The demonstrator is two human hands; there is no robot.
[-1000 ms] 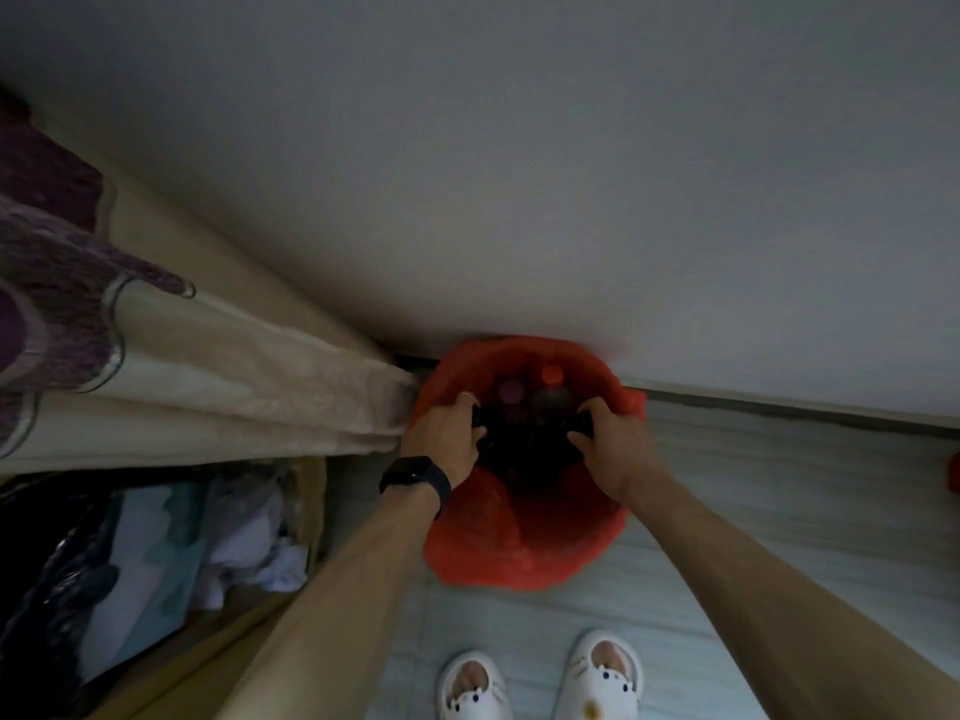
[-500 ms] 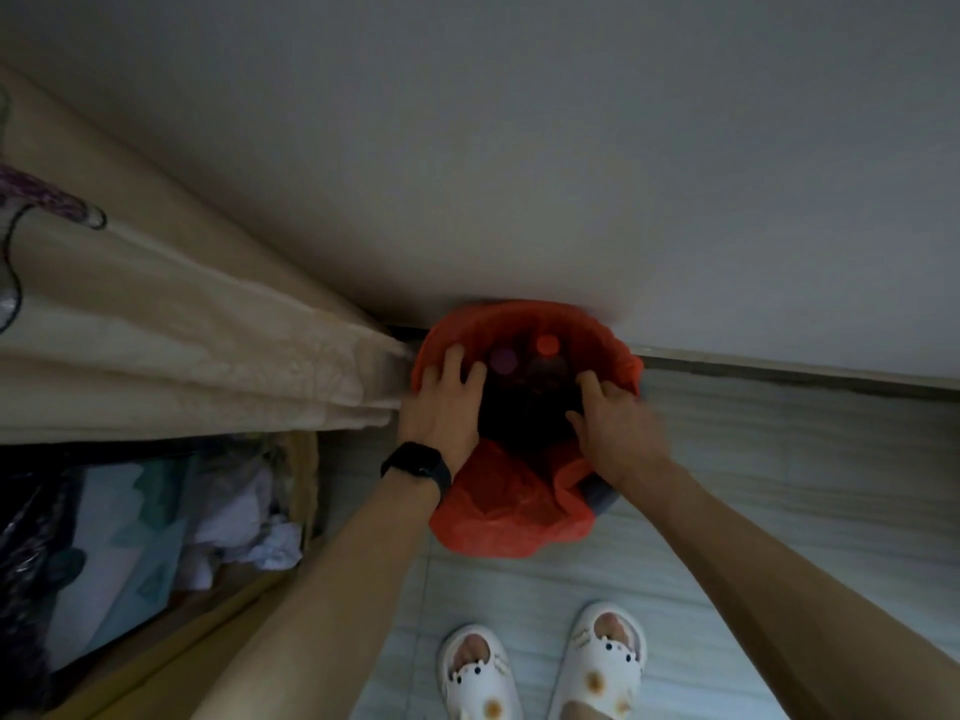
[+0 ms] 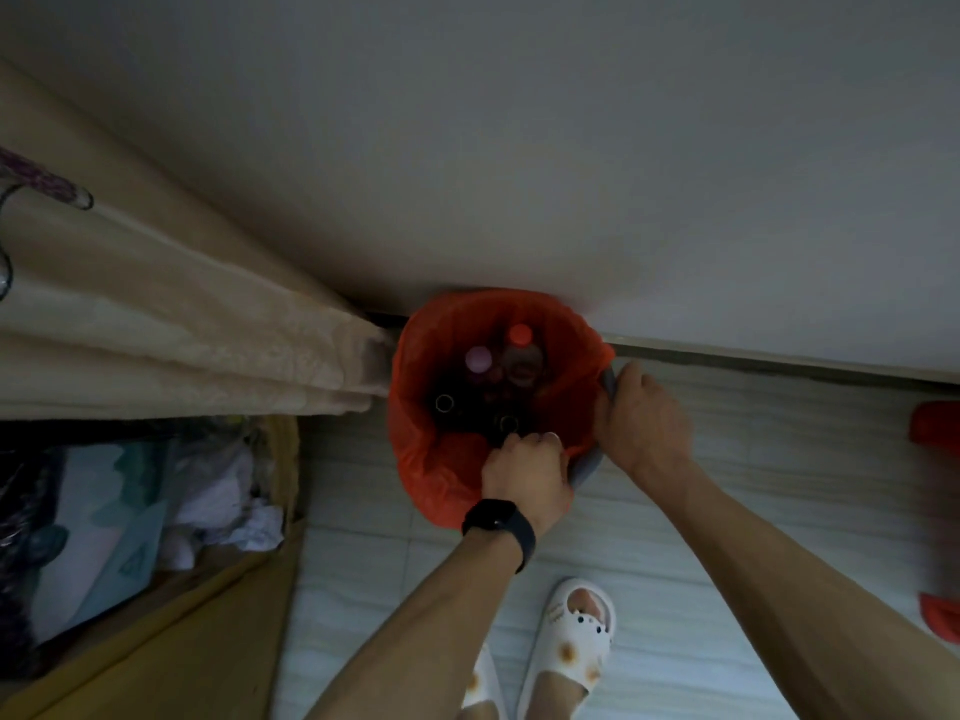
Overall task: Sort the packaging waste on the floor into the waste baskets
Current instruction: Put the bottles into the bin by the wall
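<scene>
Several bottles already in waste basket; left hand pinching red liner, right hand clasping rim; remaining floor waste unseen

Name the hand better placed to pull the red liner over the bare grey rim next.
Left, probably. The left hand already pinches the red liner at the near edge, beside the exposed grey rim, while the right hand steadies that rim.
</scene>
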